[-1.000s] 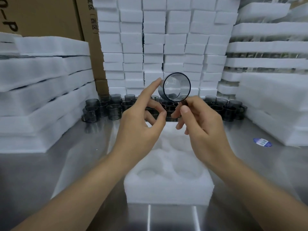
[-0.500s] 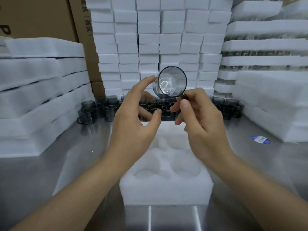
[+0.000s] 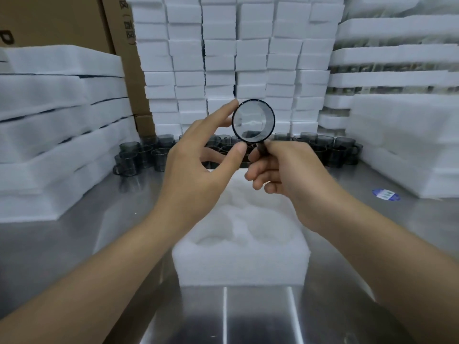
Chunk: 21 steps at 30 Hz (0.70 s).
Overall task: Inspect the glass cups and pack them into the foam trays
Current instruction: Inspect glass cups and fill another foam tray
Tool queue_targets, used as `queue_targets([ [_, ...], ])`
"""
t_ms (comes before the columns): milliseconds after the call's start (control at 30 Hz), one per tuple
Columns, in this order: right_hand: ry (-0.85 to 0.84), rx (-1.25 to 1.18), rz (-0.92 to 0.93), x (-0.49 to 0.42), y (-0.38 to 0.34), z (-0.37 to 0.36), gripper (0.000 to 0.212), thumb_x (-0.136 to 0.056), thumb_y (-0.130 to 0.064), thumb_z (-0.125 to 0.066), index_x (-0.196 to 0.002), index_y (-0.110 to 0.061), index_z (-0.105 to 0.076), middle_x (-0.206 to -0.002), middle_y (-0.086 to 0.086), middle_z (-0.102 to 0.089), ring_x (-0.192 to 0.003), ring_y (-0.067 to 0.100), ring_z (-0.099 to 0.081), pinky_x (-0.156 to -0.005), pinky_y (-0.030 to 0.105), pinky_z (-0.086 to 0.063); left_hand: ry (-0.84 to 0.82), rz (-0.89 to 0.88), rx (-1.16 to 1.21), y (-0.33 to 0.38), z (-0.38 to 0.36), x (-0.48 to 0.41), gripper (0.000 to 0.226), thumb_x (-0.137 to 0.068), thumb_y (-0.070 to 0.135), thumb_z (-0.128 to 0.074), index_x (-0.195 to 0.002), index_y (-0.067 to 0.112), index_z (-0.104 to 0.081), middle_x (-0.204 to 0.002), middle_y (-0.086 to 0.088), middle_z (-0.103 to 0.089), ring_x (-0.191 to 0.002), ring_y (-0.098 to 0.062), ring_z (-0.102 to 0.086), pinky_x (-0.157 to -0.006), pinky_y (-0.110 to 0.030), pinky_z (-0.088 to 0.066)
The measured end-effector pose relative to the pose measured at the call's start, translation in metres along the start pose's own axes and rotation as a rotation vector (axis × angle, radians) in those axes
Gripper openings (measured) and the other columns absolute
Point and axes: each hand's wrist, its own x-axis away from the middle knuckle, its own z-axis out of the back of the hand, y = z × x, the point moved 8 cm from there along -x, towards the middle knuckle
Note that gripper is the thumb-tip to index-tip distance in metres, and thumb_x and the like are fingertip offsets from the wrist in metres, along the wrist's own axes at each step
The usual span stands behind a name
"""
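A person is holding a smoky glass cup up on its side, mouth toward the eyes, checking it: left hand pinching the rim between forefinger and thumb, right hand gripping its handle, above the foam tray.

One glass cup is raised in two hands, the left hand and the right hand; many more smoky glass cups crowd the back of the worktop, too many and too overlapped to count. One foam tray lies in front, with two of its hollows clearly visible, and one blue sticker lies on the worktop.
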Motion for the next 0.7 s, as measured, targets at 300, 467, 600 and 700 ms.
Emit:
queue_targets([
  [300,0.030,-0.042,0.011,-0.001,0.006,0.000,0.032,-0.104,-0.027,-0.045,-0.080,-0.014,-0.061,-0.060,0.005,-0.066,-0.048,0.016,-0.053,-0.054,0.029,-0.038,-0.008,0.035,-0.020,-0.004,0.000,0.000,0.051,-0.099,0.041,-0.072,-0.144,0.057,-0.053,-0.137,0.018,-0.062,-0.083,-0.021,-0.079,-0.064,-0.034,-0.056],
  [467,0.102,-0.110,0.048,-0.001,0.003,0.005,0.028,-0.104,-0.025,-0.046,-0.082,-0.014,-0.059,-0.058,0.003,-0.061,-0.047,0.015,-0.051,-0.053,0.030,-0.038,-0.020,0.030,-0.046,-0.005,0.000,0.001,0.062,-0.094,0.038,-0.074,-0.147,0.056,-0.048,-0.129,0.023,-0.061,-0.077,-0.018,-0.078,-0.071,-0.032,-0.055],
  [600,0.173,0.039,0.316,0.007,-0.017,0.012,0.028,-0.109,-0.026,-0.047,-0.087,-0.011,-0.054,-0.058,0.001,-0.056,-0.049,0.014,-0.051,-0.050,0.023,-0.041,-0.079,0.022,-0.117,-0.007,-0.006,0.003,0.079,-0.090,0.031,-0.079,-0.151,0.064,-0.041,-0.129,0.022,-0.058,-0.079,-0.012,-0.076,-0.075,-0.027,-0.048],
  [700,0.152,0.080,0.476,0.015,-0.026,0.010,0.020,-0.111,-0.031,-0.049,-0.099,-0.017,-0.054,-0.060,0.004,-0.055,-0.053,0.017,-0.053,-0.051,0.018,-0.043,-0.064,0.021,-0.128,-0.011,-0.004,0.002,0.068,-0.087,0.032,-0.079,-0.145,0.056,-0.054,-0.129,0.023,-0.061,-0.077,-0.012,-0.076,-0.072,-0.027,-0.045],
])
